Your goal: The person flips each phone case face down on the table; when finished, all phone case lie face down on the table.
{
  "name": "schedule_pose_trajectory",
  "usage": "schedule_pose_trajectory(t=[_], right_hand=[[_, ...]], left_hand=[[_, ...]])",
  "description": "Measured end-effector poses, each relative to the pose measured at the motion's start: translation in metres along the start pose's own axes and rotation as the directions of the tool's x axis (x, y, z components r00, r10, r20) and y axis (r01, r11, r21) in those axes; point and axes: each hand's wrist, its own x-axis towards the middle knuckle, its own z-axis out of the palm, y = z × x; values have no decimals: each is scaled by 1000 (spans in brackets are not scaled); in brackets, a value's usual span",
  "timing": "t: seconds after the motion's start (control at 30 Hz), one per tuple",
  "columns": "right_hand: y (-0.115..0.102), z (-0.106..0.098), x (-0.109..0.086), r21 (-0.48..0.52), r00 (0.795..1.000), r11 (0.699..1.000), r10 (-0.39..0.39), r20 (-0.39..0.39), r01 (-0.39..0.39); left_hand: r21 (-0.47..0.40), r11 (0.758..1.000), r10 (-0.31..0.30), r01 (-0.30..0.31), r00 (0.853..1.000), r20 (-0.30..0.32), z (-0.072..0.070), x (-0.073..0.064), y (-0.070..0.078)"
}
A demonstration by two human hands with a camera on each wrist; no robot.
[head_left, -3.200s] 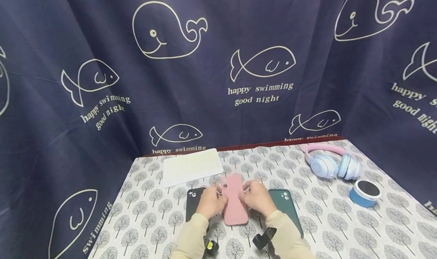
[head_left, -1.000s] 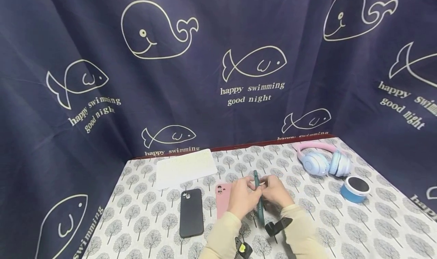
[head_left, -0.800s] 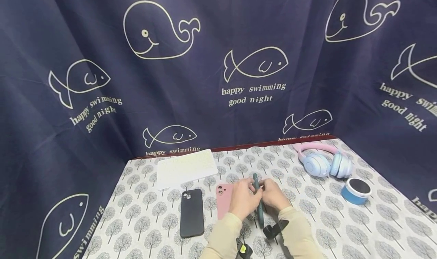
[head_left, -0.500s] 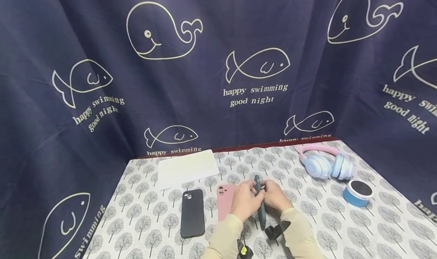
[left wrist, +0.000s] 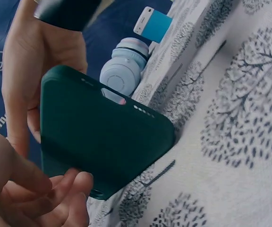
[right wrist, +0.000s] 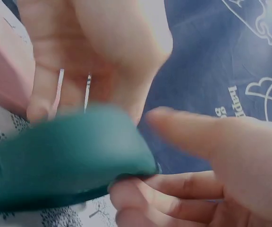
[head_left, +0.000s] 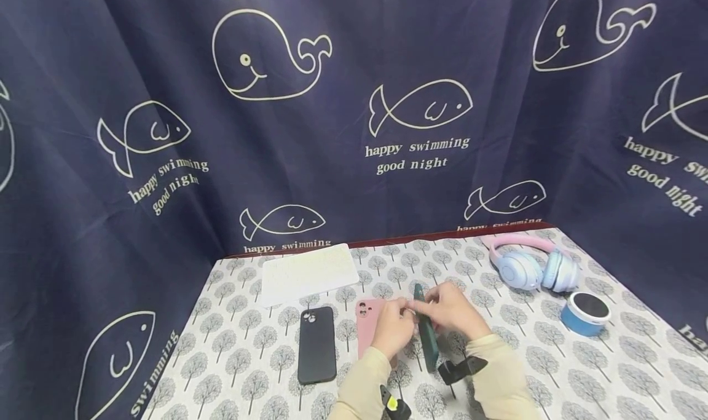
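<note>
A dark green phone case (head_left: 427, 340) stands on its long edge, slightly tilted, near the table's middle. My right hand (head_left: 456, 309) grips its far part, thumb across one side and fingers on the other. My left hand (head_left: 394, 328) is just left of the case, fingers loosely bent, tips close to the right thumb. In the left wrist view, the left fingertips (left wrist: 81, 182) overlap the case's lower edge, and its port cutout shows. A pink phone case (head_left: 367, 321) lies flat, partly under the left hand and sleeve. Left of it lies a black phone case (head_left: 317, 346).
A white keyboard (head_left: 310, 275) lies at the table's back left. Pink and pale blue headphones (head_left: 520, 269) are at the back right. In front of them is a blue and white cylinder (head_left: 585, 314) with a dark top. A dark blue curtain (head_left: 343, 131) hangs behind the table.
Earlier, both hands held the pink case, which now lies flat. The green case has been picked up and turned on edge. Just now, the left fingers drew back leftward while the right thumb reached across.
</note>
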Motion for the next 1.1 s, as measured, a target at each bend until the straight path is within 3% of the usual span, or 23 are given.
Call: schedule_pose_trajectory(t=[0.1,0.27,0.47,0.6,0.67,0.77,0.9,1.0,1.1], right_hand=[[-4,1,-2,-26,1000,1000,-3,5,3],[-8,-3,-4,57,994,997,57,-90,-52],[-5,-15,0,142,985,989,54,-162,-31],[4,-20,1,-8,978,998,58,-202,-61],[12,-21,2,-100,976,991,71,-206,-93],[36,-17,9,-206,977,971,78,-197,-119],[49,-7,10,-301,980,945,78,-184,-131],[39,-5,3,-371,978,916,84,-191,-151],[34,-5,2,-442,976,881,90,-199,-171]], left_hand=[[32,999,9,-9,1000,0,-2,1,-2],[132,991,-4,6,1000,-20,-4,1,-1],[56,998,2,3,997,-80,-4,2,4],[-3,1000,0,0,997,-76,-3,1,5],[12,1000,-5,6,999,-54,-1,-1,5],[124,992,-6,6,1000,0,4,-4,4],[310,951,12,-25,999,43,13,-7,-4],[358,933,18,-31,999,40,18,-7,-8],[361,932,38,-45,999,26,19,-6,-9]])
